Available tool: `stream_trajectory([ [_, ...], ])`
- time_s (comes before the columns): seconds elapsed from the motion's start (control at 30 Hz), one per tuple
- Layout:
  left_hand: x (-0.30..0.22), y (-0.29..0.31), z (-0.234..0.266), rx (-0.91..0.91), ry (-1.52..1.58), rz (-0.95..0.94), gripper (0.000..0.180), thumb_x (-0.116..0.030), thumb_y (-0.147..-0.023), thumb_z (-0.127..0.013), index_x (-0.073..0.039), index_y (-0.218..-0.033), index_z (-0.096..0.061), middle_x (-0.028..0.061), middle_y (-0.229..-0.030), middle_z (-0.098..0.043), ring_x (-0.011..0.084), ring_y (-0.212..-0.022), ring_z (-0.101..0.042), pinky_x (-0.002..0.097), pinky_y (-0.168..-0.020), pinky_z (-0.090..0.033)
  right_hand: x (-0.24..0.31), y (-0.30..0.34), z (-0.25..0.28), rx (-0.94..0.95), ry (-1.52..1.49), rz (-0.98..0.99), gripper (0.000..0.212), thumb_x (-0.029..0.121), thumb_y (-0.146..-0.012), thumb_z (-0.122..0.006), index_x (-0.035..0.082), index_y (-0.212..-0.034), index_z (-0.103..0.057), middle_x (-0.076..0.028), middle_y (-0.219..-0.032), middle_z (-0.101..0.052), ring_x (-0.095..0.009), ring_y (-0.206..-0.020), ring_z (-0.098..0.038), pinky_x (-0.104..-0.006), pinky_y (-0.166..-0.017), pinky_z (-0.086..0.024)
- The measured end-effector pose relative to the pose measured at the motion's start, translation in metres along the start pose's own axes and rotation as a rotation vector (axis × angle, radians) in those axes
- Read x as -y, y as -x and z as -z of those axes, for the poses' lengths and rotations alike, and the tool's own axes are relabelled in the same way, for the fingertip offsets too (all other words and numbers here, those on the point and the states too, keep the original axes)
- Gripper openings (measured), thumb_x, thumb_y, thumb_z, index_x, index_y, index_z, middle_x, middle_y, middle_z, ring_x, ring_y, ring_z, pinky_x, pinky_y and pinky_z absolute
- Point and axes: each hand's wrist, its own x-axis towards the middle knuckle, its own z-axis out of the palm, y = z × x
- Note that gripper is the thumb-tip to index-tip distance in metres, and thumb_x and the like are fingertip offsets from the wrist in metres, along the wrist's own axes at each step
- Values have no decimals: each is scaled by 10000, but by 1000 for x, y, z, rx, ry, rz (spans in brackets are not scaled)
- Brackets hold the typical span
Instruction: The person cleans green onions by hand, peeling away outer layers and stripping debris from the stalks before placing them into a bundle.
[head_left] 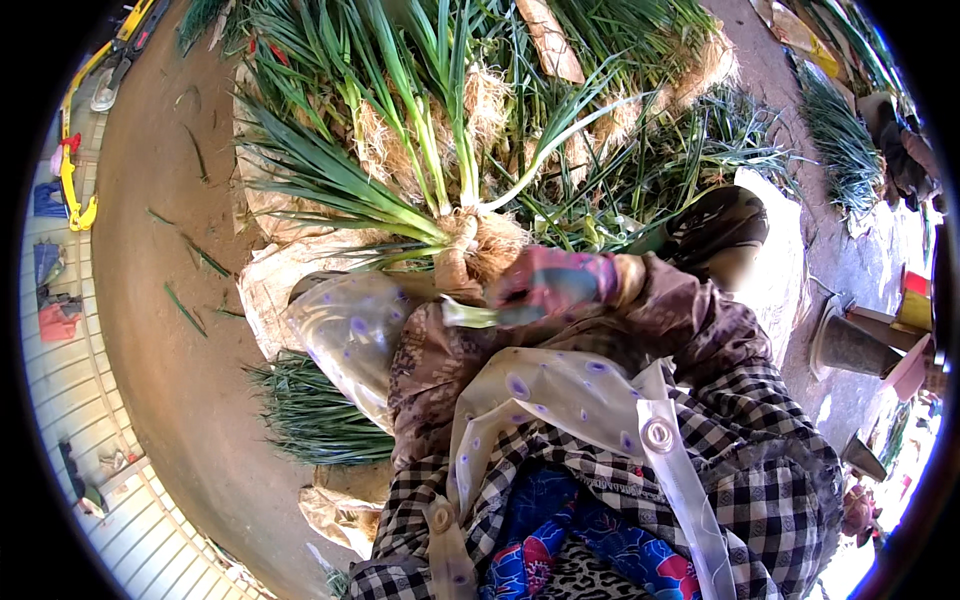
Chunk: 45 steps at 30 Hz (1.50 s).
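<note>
My left hand [455, 262] is closed around a bunch of leek-like green plants [445, 180] at their pale lower stems. Their long leaves fan out to the left and away from me. Tangled straw-coloured roots [498, 243] stick out right of the fingers. Close to these roots is my right hand [562, 280], in a pink and teal patterned glove and smeared by motion. Its fingers look curled. A short white and pale-green piece [468, 314] shows at its lower left; whether the hand holds it is unclear.
Rooted green plants [640, 60] are heaped ahead, with loose leaves [690, 150] at the right. Another bundle [325, 412] lies on the left by my leg. A dark bucket [850, 342] stands at right. Brown sacking [290, 290] lies under the heap; leaf scraps dot the floor.
</note>
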Motion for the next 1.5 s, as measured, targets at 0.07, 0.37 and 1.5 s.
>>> stream_trajectory([
  [0.07, 11, -13, 4, 149, 52, -68, 213, -140, -853, -534, -18, -1027, -539, 68, -847, -582, 185, -767, -582, 327, -699, -509, -33, 51, 16, -102, 182, -110, 300, 282, -785, -621, 68, -994, -600, -146, -848, -604, -236, -742, -589, -346, -641, -463],
  [0.37, 9, 7, -5, 286, 365, -102, 294, -177, -829, -544, -34, -1083, -507, 93, -907, -580, 233, -795, -587, 409, -739, -514, -42, 2, 56, -817, -795, -400, 535, 222, -804, -635, -3, -1237, -418, -75, -976, -597, -94, -665, -559, -245, -550, -477],
  [1.5, 23, -4, 20, 191, 21, -40, 249, -177, -854, -569, -48, -1065, -539, 8, -876, -553, 115, -734, -533, 257, -637, -470, -56, -74, 78, -982, -464, -377, 206, 48, -798, -592, -78, -960, -579, -130, -775, -606, -138, -530, -543, -261, -486, -476],
])
